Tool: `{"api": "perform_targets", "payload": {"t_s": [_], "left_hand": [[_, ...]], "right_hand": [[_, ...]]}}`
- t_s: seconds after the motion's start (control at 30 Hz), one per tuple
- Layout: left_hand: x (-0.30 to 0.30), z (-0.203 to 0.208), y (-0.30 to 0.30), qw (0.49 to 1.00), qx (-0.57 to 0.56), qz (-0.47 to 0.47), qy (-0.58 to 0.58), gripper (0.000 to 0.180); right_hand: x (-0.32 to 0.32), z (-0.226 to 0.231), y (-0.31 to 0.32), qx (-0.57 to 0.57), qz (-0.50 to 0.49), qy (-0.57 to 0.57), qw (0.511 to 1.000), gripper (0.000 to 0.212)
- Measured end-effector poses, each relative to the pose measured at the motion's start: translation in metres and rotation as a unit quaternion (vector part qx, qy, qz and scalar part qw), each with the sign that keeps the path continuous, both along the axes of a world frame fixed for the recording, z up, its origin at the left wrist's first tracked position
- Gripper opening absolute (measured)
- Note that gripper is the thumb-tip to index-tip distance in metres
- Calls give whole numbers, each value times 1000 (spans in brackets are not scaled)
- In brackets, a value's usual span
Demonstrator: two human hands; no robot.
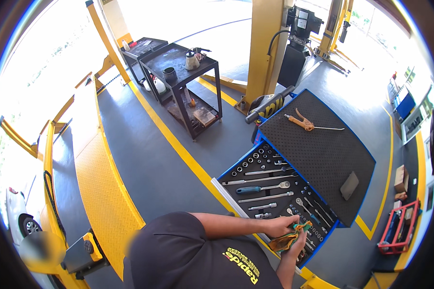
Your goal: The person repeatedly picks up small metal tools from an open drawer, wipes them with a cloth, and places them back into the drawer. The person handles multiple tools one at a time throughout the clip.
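Observation:
Over an open tool drawer (232, 198), my left hand (280, 226) and my right hand (298, 245) are close together. Both have their fingers closed on a crumpled orange and green rag (283, 242). Whether the rag wraps something is hidden by its folds and my fingers. Dark foam in the drawer carries rows of sockets (248, 161), long bars (265, 197) and a large ratchet with a blue-grey handle (264, 188). A smaller ratchet (304, 206) lies to the right, near my hands.
An orange air blow gun (304, 124) and a grey flat piece (349, 185) lie on the cabinet's black top (318, 149). Beyond stand a black cart (178, 77) and a yellow lift post (264, 53). A red rack (399, 226) sits at right; a yellow ramp (101, 173) runs along the left.

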State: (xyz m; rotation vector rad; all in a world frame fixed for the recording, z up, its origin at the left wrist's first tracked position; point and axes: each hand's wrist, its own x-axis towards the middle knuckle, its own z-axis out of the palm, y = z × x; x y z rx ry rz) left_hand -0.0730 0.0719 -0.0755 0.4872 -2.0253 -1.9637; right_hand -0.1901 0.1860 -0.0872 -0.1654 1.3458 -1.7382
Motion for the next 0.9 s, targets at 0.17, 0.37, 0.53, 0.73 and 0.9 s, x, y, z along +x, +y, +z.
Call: {"api": "perform_targets", "payload": {"t_s": [0.17,0.37,0.53,0.73,0.9], "left_hand": [[-7,-2,-1,972,226,68,-15,27],[15,34,-5,994,-36,93,-46,30],[28,46,-5,996,-86,11,4,23],[15,33,3,971,205,112,49,27],[33,52,1,978,-207,-2,-31,25]], "right_hand": [[13,8,14,57,142,431,889,46],[25,25,-1,-57,41,50,996,32],[15,47,1,-74,34,-62,995,29],[34,34,8,-97,115,289,946,23],[6,11,7,-73,71,-98,990,31]]}}
